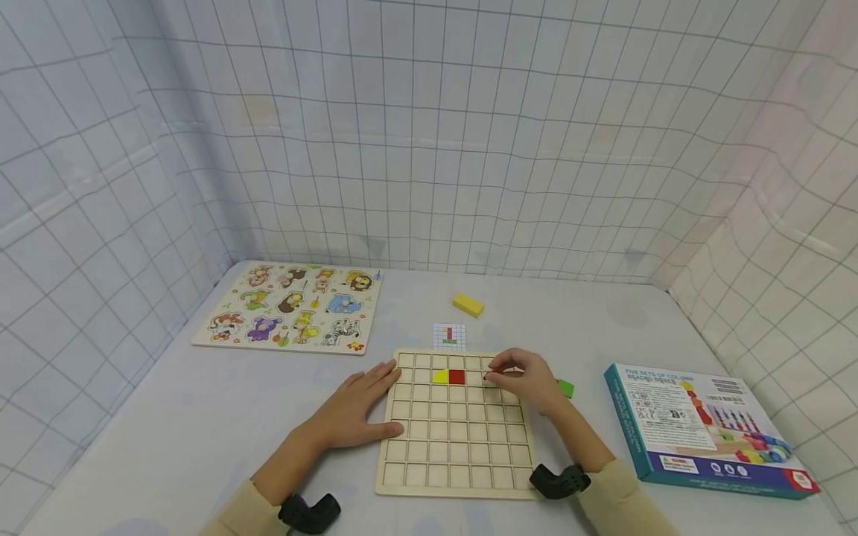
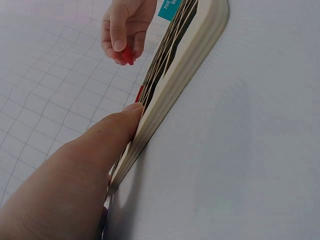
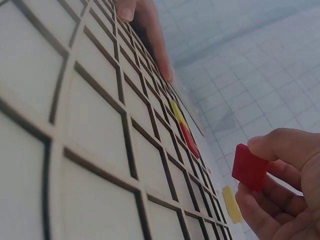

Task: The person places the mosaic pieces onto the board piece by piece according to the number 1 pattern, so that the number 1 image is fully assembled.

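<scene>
A wooden grid board (image 1: pixel 459 452) lies flat on the table. In its second row from the top sit a yellow piece (image 1: pixel 441 377) with one curved corner and, touching it on the right, a red square tile (image 1: pixel 456 377). My left hand (image 1: pixel 355 408) rests along the board's left edge, fingers stretched out, thumb on the rim. Above the upper right part of the grid, my right hand (image 1: pixel 529 381) pinches another red tile (image 3: pixel 250 167) between thumb and fingers. The right wrist view shows that tile tilted and clear of the board.
Behind the board lie a small pattern card (image 1: pixel 449 336) and a yellow block (image 1: pixel 468 304). Green pieces (image 1: pixel 566 388) are partly hidden by the right forearm. An animal puzzle board (image 1: pixel 288 309) is at the back left, a boxed bead set (image 1: pixel 710 432) at the right.
</scene>
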Motion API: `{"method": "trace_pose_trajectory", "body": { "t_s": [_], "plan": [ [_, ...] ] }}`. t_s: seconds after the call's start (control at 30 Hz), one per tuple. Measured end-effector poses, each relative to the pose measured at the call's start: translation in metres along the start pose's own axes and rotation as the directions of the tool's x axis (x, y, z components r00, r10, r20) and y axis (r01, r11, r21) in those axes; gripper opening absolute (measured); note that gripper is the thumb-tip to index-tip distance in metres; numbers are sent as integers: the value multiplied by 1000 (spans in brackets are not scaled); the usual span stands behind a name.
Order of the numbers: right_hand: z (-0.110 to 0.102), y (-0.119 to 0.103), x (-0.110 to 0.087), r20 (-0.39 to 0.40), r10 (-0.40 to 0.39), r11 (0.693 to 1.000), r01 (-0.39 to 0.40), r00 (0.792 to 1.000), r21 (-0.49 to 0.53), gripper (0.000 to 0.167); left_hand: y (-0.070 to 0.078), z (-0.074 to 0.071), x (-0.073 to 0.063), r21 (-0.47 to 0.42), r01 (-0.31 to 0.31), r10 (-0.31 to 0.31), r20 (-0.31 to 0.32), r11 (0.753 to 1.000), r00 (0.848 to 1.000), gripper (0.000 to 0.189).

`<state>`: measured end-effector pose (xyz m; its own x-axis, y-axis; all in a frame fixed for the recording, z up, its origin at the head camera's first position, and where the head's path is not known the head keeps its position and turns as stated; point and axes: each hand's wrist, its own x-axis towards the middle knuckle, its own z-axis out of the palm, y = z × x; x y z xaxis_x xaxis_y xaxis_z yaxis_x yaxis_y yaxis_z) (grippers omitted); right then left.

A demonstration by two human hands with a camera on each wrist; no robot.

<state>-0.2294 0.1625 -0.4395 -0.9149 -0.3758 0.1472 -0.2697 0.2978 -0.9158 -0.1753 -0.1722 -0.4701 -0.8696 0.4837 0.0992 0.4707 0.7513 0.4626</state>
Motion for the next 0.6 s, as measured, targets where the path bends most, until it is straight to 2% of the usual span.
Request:
{"method": "trace_pose_trajectory", "body": {
  "t_s": [0.23, 0.47, 0.6],
  "plan": [
    [13, 2, 2, 43, -16, 1000, 15, 999, 3, 17, 1, -1, 0, 4, -5, 5, -2, 1000, 1000, 91],
    [23, 2, 5, 84, -70, 998, 71, 994, -3, 14, 2, -2, 0, 4, -6, 6, -4, 1000, 1000, 91],
    [28, 2, 6, 101, -66, 998, 67, 993, -6, 12, 3, -2, 0, 0, -4, 4, -5, 1000, 1000, 91]
  ]
}}
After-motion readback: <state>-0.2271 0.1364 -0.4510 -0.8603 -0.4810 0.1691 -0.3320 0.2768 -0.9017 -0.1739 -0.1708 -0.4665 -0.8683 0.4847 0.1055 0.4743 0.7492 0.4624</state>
